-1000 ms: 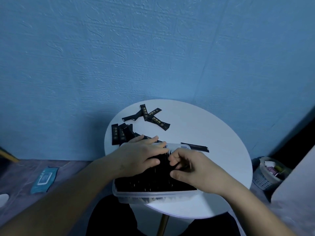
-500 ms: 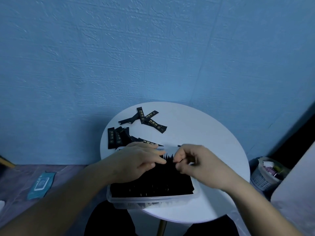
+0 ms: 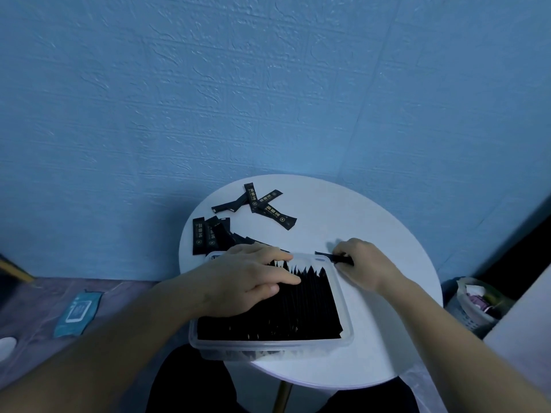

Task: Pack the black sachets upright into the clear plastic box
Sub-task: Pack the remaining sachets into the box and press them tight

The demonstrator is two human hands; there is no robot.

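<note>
The clear plastic box (image 3: 346, 329) sits at the near edge of the round white table (image 3: 372, 222), packed with upright black sachets (image 3: 301, 305). My left hand (image 3: 244, 281) lies on the sachets at the box's left and far side, its fingers straight and pressing them. Just outside the box's far right corner my right hand (image 3: 362, 263) pinches a single black sachet (image 3: 335, 257) that lies on the table. Loose sachets lie behind the box: a crossed bunch (image 3: 259, 204) and a stack at the left (image 3: 208, 238).
A textured blue wall rises right behind the table. A small waste basket (image 3: 474, 305) stands on the floor at the right, a blue wipes pack (image 3: 79, 312) on the floor at the left. My dark-clothed legs are under the table's near edge.
My right hand left the middle of the box and moved right to the single sachet beside the far right corner, taking hold of it. My left hand stayed on the packed sachets.
</note>
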